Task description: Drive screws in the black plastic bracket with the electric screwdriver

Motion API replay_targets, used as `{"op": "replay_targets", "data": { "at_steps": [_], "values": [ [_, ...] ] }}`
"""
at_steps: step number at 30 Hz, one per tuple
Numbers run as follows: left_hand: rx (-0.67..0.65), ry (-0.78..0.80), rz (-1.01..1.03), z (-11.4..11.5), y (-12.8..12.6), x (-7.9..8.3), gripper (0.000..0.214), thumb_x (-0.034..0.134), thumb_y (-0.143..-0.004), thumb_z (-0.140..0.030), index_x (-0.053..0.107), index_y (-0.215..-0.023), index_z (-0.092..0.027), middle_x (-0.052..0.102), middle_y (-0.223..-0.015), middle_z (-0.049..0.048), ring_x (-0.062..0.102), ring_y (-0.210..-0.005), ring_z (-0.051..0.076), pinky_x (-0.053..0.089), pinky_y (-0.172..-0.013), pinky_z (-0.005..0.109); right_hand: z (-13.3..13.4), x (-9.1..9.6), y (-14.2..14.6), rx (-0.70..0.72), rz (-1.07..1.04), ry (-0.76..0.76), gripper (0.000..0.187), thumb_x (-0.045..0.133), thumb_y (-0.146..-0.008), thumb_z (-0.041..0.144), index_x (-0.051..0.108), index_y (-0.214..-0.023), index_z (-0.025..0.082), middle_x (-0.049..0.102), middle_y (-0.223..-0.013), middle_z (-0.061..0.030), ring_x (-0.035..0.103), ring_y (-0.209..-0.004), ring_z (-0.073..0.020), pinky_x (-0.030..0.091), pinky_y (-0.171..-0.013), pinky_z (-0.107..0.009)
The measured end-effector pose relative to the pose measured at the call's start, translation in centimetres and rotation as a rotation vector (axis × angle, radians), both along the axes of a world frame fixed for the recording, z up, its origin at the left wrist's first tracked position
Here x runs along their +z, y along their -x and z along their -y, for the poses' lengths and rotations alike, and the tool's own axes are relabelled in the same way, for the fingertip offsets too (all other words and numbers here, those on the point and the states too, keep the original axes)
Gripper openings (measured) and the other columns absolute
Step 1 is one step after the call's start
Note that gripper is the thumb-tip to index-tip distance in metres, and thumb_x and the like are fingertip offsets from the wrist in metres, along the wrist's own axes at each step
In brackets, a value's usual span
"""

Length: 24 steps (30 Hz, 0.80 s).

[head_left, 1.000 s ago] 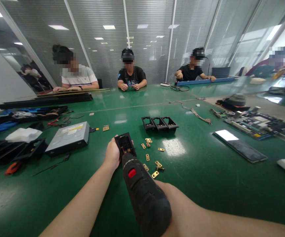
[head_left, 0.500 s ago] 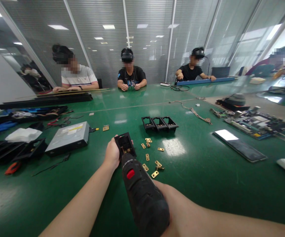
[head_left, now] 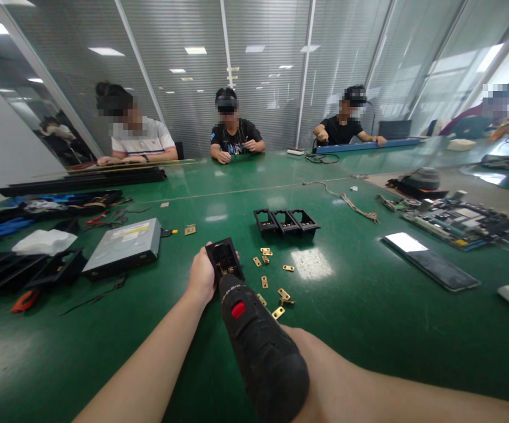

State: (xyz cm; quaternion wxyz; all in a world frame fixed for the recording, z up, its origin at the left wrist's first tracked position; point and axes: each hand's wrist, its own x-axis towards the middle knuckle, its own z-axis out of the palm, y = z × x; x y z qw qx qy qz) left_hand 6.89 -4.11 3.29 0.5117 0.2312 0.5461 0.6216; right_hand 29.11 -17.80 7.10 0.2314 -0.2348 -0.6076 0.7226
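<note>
My left hand is closed round a small black plastic housing standing on the green table. A brass piece shows inside the housing. My right hand grips a black electric screwdriver with a red button; its tip points into the housing. Several small brass plates lie scattered just right of the housing. A row of three more black housings stands a little farther back.
A grey optical drive, black trays and red-handled tools lie at the left. A circuit board, a dark flat panel and a cable lie at the right. Several people sit along the far edge.
Almost nothing: both hands keep their hold, and the view has dipped very slightly. A person at the far side has raised a hand.
</note>
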Motion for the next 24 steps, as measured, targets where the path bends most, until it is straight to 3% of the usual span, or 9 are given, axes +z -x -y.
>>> {"op": "replay_targets", "data": {
  "at_steps": [11, 15, 18, 24],
  "values": [
    [0.010, -0.019, 0.003, 0.10, 0.05, -0.21, 0.043, 0.050, -0.104, -0.041, 0.080, -0.092, -0.011, 0.083, -0.080, 0.0161, 0.081, -0.074, 0.028, 0.064, -0.069, 0.035, -0.61, 0.26, -0.68, 0.058, 0.103, -0.182, 0.038, 0.086, -0.072, 0.019, 0.049, -0.074, 0.025, 0.047, -0.073, 0.0069, 0.038, -0.068, -0.0124, 0.059, -0.085, -0.033],
    [0.004, -0.007, -0.002, 0.14, 0.03, -0.15, 0.044, 0.048, -0.105, -0.041, 0.079, -0.094, -0.012, 0.083, -0.078, 0.0146, 0.080, -0.071, 0.027, 0.065, -0.067, 0.036, -0.29, 0.33, -0.45, 0.051, 0.064, -0.031, 0.038, 0.086, -0.068, 0.015, 0.050, -0.074, 0.024, 0.045, -0.074, 0.0066, 0.045, -0.075, -0.0149, 0.059, -0.092, -0.037],
    [0.004, 0.002, -0.006, 0.14, 0.02, -0.07, 0.045, 0.046, -0.106, -0.040, 0.079, -0.094, -0.011, 0.082, -0.078, 0.0156, 0.080, -0.069, 0.027, 0.064, -0.065, 0.035, 0.01, 0.05, -0.13, -0.001, 0.009, 0.077, 0.036, 0.084, -0.063, 0.011, 0.054, -0.079, 0.024, 0.045, -0.075, 0.0071, 0.043, -0.072, -0.0137, 0.060, -0.091, -0.037],
    [0.009, -0.011, 0.044, 0.05, 0.13, -0.24, 0.044, 0.050, -0.104, -0.041, 0.080, -0.098, -0.010, 0.081, -0.076, 0.0147, 0.081, -0.073, 0.031, 0.063, -0.064, 0.037, -0.07, -0.01, 0.18, 0.004, -0.040, 0.006, 0.036, 0.082, -0.064, 0.010, 0.050, -0.075, 0.024, 0.043, -0.073, 0.0078, 0.033, -0.068, -0.0116, 0.060, -0.089, -0.035]
  ]
}}
